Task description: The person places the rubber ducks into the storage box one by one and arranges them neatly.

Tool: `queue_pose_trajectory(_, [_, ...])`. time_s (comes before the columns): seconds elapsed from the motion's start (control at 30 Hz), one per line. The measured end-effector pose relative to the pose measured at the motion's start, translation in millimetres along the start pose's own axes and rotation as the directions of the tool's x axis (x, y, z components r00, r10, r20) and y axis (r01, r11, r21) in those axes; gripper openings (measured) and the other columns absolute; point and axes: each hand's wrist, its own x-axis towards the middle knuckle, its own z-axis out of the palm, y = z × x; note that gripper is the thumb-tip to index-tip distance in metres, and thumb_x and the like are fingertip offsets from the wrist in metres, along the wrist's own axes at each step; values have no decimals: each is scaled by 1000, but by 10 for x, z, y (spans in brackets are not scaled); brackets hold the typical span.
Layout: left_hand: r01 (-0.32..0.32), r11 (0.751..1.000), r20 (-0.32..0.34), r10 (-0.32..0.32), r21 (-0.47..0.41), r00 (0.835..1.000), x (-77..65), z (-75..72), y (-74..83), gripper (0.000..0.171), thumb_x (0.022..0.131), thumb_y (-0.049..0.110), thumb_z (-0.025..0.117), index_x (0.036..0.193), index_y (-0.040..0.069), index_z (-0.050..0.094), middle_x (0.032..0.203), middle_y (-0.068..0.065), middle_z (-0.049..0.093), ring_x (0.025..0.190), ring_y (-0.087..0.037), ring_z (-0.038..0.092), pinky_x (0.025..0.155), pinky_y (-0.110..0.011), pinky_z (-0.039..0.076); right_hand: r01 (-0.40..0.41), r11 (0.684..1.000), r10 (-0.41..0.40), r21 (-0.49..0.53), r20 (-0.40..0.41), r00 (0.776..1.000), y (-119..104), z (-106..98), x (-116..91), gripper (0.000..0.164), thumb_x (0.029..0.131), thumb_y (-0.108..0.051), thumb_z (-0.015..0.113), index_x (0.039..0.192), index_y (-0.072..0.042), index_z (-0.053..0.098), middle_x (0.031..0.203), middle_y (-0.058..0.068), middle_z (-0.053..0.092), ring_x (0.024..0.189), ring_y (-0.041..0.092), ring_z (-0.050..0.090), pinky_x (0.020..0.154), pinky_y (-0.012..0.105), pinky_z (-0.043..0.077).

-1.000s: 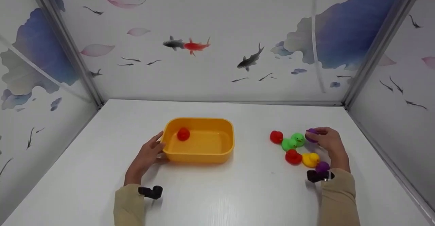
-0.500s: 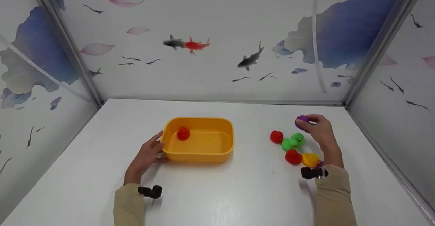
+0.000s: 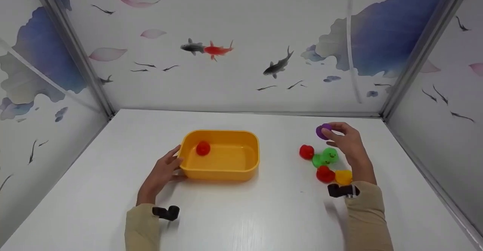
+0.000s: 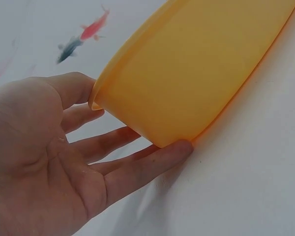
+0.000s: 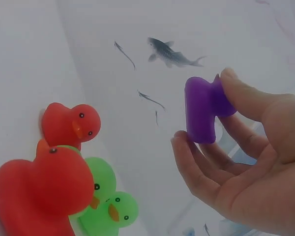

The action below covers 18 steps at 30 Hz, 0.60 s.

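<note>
My right hand (image 3: 349,141) pinches a purple rubber duck (image 3: 322,131) between thumb and fingertips, raised above the table. The right wrist view shows that duck (image 5: 201,110) tilted, its head by the thumb. My left hand (image 3: 164,171) touches the left end of a yellow plastic basin (image 3: 222,175), fingers extended along its rim and outer wall. A red toy (image 3: 203,148) lies inside the basin at the left. Beneath and left of the right hand sit a red duck (image 3: 306,152), two green ducks (image 3: 330,155), another red duck (image 3: 325,174) and a partly hidden yellow duck (image 3: 343,177).
The white table (image 3: 241,213) is bounded by a back wall (image 3: 241,88) and side walls printed with fish and petals. Small black wrist devices (image 3: 166,213) are worn at both sleeves. Bare table lies between basin and ducks.
My right hand has lifted the purple duck off the table and carried it left and farther back. The other purple duck is now hidden by the right arm. The left hand has stayed put.
</note>
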Motion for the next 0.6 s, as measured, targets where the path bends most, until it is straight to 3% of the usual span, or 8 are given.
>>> queue_pose_trajectory(0.1, [1,1000,-3,-1,5,1000,-4,2,5,58,108,25,45,161,26,22,156,-20,41,118,-28,63,94,-41,59,30,1000,-30,-1,34,999,-48,40,-20,69,93,-49,64,148,-12,44,152,16,45,131,31,57,106,31,52])
queue_pose_trajectory(0.3, [5,1000,-5,-5,3,1000,-10,2,19,58,108,26,45,161,26,22,156,-20,42,117,-27,64,95,-41,59,90,996,-91,20,89,992,-174,125,-73,69,92,-50,64,147,-13,46,149,17,48,128,35,59,122,52,34])
queue_pose_trajectory(0.6, [3,1000,-12,-3,31,1000,-3,19,22,58,108,26,44,161,26,22,158,-18,40,120,-28,63,96,-39,59,121,992,-124,32,117,985,-294,284,-93,63,93,-46,66,142,-11,48,145,17,51,124,30,61,120,48,38])
